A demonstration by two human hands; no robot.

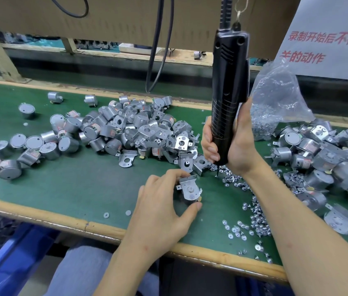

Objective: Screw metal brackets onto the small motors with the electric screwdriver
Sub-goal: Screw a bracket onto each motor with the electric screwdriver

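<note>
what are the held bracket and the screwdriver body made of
Silvery bent bracket: likely stamped sheet metal, dull grey sheen, thin folded tabs. Tall black electric screwdriver body: seemingly moulded plastic, semi-gloss, with ribbed grooves and vent slots.

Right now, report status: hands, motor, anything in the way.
Left hand pinches motor, bracket on top. Right hand grips screwdriver, tip down at loose screws, off the motor. Loose brackets lie close behind it.

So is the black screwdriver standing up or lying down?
Standing up: the right hand grips the screwdriver upright, tip pointing down by the loose screws.
</note>
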